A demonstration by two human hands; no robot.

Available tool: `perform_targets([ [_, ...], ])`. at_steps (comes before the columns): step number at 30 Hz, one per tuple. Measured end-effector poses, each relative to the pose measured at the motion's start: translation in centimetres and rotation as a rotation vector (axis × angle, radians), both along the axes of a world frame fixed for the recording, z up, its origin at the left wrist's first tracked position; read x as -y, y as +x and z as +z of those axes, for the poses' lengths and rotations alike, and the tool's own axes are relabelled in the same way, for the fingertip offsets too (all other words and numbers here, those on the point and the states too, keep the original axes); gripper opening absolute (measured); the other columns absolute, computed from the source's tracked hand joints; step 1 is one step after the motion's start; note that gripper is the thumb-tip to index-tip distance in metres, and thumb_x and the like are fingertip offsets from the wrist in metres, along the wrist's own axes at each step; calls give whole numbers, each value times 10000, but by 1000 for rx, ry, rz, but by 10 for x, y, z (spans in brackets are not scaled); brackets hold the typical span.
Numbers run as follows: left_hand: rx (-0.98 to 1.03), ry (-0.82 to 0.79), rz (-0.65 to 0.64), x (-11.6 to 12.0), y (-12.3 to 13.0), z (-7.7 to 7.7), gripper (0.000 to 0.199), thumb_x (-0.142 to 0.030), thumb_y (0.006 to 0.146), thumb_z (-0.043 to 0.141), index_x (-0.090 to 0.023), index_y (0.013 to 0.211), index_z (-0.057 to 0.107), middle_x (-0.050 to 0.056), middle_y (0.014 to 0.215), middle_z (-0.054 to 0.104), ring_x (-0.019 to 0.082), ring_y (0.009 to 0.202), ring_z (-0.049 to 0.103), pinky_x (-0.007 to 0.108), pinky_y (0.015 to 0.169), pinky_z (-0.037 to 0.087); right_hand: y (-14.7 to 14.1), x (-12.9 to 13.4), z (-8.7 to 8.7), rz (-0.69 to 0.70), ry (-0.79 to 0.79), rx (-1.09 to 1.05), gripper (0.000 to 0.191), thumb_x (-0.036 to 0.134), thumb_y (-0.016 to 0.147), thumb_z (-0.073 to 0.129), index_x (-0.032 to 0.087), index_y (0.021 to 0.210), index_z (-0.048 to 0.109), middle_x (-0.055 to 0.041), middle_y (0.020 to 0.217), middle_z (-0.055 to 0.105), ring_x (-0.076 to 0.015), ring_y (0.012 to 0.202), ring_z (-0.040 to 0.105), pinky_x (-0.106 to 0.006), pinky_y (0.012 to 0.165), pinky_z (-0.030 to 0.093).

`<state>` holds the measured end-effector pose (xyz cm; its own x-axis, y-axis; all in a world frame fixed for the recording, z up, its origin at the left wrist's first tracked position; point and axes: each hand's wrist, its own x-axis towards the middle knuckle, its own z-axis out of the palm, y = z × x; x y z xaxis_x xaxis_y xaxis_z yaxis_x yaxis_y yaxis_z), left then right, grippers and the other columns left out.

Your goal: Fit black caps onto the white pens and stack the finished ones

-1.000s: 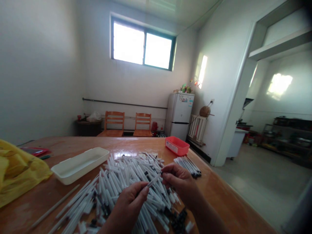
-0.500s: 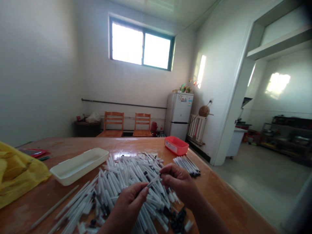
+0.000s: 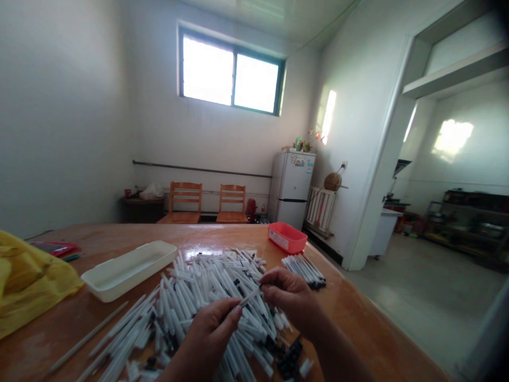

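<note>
My left hand [image 3: 214, 329] is closed round a translucent white pen barrel [image 3: 249, 296], which points up to the right from thumb and fingers. At its far end my right hand [image 3: 288, 294] is pinched, with a small dark piece at the fingertips; whether it touches the barrel I cannot tell. Below both hands spreads a big heap of loose pen barrels [image 3: 210, 276]. Small black pen parts [image 3: 290, 358] lie in a pile under my right forearm. Beyond my right hand, a neat row of pens [image 3: 304, 270] with black ends rests on the table.
A long cream tray [image 3: 129, 271] lies left of the heap, and a red plastic box [image 3: 287, 239] sits at the back right. A yellow bag [image 3: 35, 286] covers the table's left side. One long thin stick [image 3: 89, 337] lies front left. Wooden chairs [image 3: 186, 201] stand beyond the wooden table [image 3: 222, 232].
Almost nothing differs. Both hands keep the same hold at the pen barrel, and the view has shifted very slightly.
</note>
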<state>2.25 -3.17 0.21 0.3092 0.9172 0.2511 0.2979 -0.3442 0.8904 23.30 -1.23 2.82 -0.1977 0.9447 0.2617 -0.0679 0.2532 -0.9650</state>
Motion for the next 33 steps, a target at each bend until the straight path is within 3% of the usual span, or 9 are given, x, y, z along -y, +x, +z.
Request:
perform_targets([
  [15, -17, 33, 1, 1, 1, 4, 359, -431, 934, 534, -198, 1080, 766, 49, 871, 739, 215, 825, 642, 269, 754, 471, 6, -3, -6, 31, -17, 111, 301, 446, 810, 727, 165, 854, 629, 24, 613, 604, -108, 518, 513, -232, 507, 389],
  [20, -60, 101, 22, 1, 0, 3, 321, -401, 933, 547, -206, 1069, 763, 59, 908, 744, 228, 868, 669, 279, 787, 479, 2, -2, -6, -16, 25, 199, 361, 523, 856, 656, 182, 770, 576, 25, 624, 584, -100, 500, 486, -226, 487, 344],
  [25, -68, 97, 38, -1, 0, 0, 325, -412, 930, 548, -209, 1071, 761, 56, 922, 750, 234, 892, 676, 279, 806, 487, -1, -8, -13, -104, 164, 304, 479, 579, 926, 526, 182, 661, 555, 20, 578, 523, -106, 525, 451, -236, 515, 339],
  [28, -51, 80, 38, -3, -2, -1, 332, -419, 924, 553, -212, 1078, 762, 51, 913, 757, 235, 875, 678, 276, 790, 493, -2, -11, -15, -87, 121, 250, 521, 610, 955, 433, 178, 708, 588, -1, 627, 574, -110, 515, 486, -239, 503, 349],
  [33, -41, 82, 44, -3, -3, 0, 329, -415, 921, 556, -218, 1085, 762, 51, 891, 755, 233, 844, 673, 274, 764, 492, -2, -7, -12, -30, 96, 194, 361, 532, 912, 573, 181, 835, 609, -10, 731, 619, -129, 595, 553, -236, 549, 395],
])
